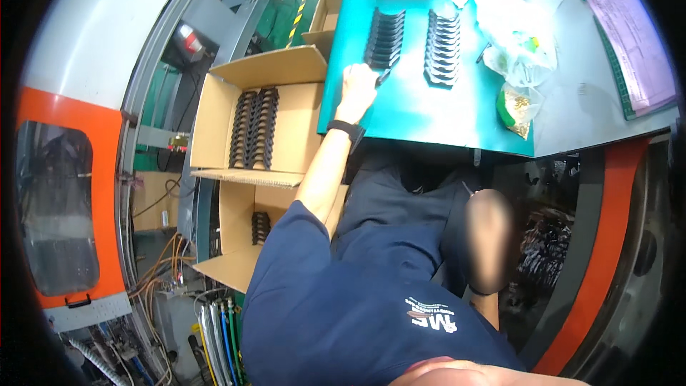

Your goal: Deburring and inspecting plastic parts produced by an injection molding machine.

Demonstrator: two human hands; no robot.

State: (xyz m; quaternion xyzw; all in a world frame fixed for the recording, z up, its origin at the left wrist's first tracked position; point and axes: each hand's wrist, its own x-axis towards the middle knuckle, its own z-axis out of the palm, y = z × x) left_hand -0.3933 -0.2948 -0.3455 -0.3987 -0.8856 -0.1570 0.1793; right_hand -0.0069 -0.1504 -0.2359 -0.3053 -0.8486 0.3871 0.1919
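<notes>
My left hand (357,84) reaches over the green tabletop (421,118), its fingers closed on the end of a small black curved part (386,74). That part lies at the near end of a row of like black parts (386,32), lined up closely one behind another. To the right runs a second row of black parts (442,50). My right hand (489,225) is low over my lap, below the table's near edge. It is blurred, so its fingers do not show; a thin dark tip (467,188) sticks out near it.
Left of the table, an open cardboard box (300,118) holds stacked black parts; a lower box (236,218) holds a few more. Plastic bags (522,36) and a small bag of brass-coloured pieces (520,111) lie at the table's right. An orange-and-white machine (107,193) stands far left.
</notes>
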